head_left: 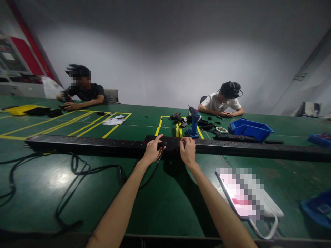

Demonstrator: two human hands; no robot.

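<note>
A long black power strip (103, 146) with rows of red-marked sockets lies across the table in front of me. At its middle section, my left hand (153, 150) pinches the end of a black power cable (155, 168); the exact form of the cable's end is hard to make out. The cable drops from my fingers and loops away to the left. My right hand (188, 150) rests against the strip just to the right, fingers curled over its upper edge. Its fingertips are partly hidden.
Beyond the strip stand a blue cordless drill (193, 120), a roll of tape (221, 130) and a blue bin (250, 129). A phone-like device (240, 198) with a white cord lies at right front, near another blue bin (318, 208). Two people sit opposite.
</note>
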